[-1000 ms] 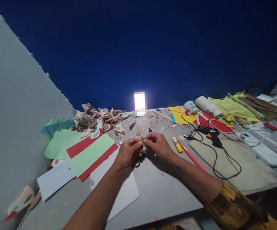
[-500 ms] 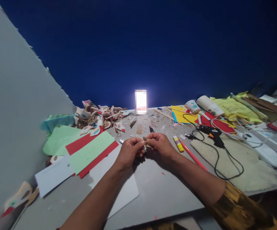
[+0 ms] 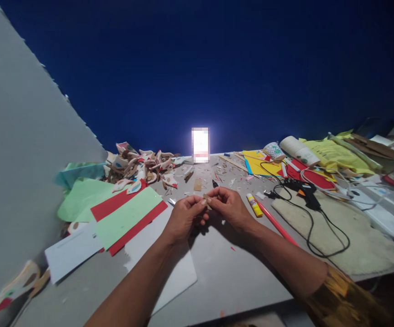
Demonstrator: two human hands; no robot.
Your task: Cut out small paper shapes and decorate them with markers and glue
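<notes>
Above the middle of the table, my left hand point(image 3: 189, 213) and my right hand point(image 3: 226, 204) meet fingertip to fingertip. Between them they pinch a small brown piece point(image 3: 206, 198) that looks like cardboard; the fingers cover much of it. Both hands are closed, thumbs pressed against the forefingers. Just beyond them lie a dark pointed object point(image 3: 215, 183) and a flat tan piece point(image 3: 198, 184). The tip of a scissors-like metal tool point(image 3: 172, 201) shows beside my left hand. White paper point(image 3: 179, 272) lies under my left forearm.
Bird-shaped cutouts point(image 3: 142, 165) are heaped at the back left, above green paper point(image 3: 128, 218) and red strips. On the right are a glue stick point(image 3: 254, 205), a red stick point(image 3: 278, 223), a black glue gun point(image 3: 307, 195) with its cord, and paper cups point(image 3: 299, 151). A bright pixelated screen point(image 3: 200, 145) stands at the back.
The small brown piece has turned slightly between my fingertips, and less of it shows below them. Both hands stay in nearly the same place; the view has shifted a little.
</notes>
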